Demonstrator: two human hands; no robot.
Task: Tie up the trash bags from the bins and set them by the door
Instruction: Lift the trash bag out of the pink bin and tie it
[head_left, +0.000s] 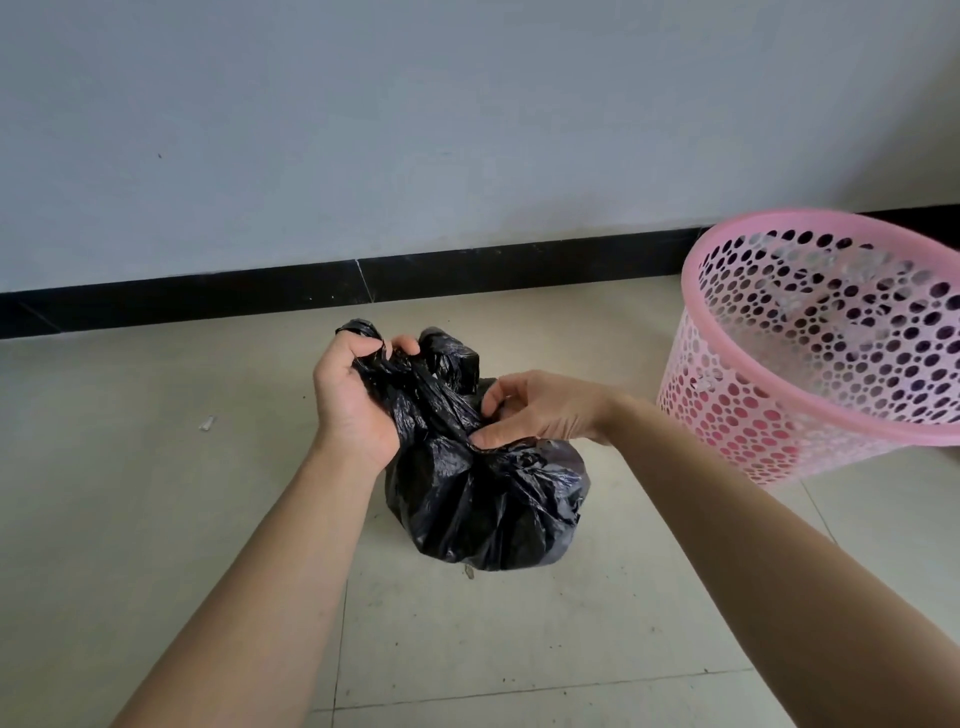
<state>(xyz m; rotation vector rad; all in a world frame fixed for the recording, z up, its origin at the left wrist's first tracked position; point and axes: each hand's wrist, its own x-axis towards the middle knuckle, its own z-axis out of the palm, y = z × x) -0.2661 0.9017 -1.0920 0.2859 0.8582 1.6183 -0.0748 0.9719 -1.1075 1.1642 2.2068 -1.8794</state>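
The bag sits on the floor in front of me, just short of the wall's black skirting, with the pink bin near it on my right, tipped toward me and with no liner in it. My left grip is closed in a fist round one gathered length of the bag's mouth, pulling it up and away so the plastic runs taut. My right grip is curled in at the neck, thumb and fingertips pinching the plastic where the strands cross. I judge this pins the crossing while the knot is drawn down. The bag rests on the floor so its own weight steadies the pull. The door isn't in view, so the carry is not yet done. I can read no brand, label or writing on the bag or the bin.
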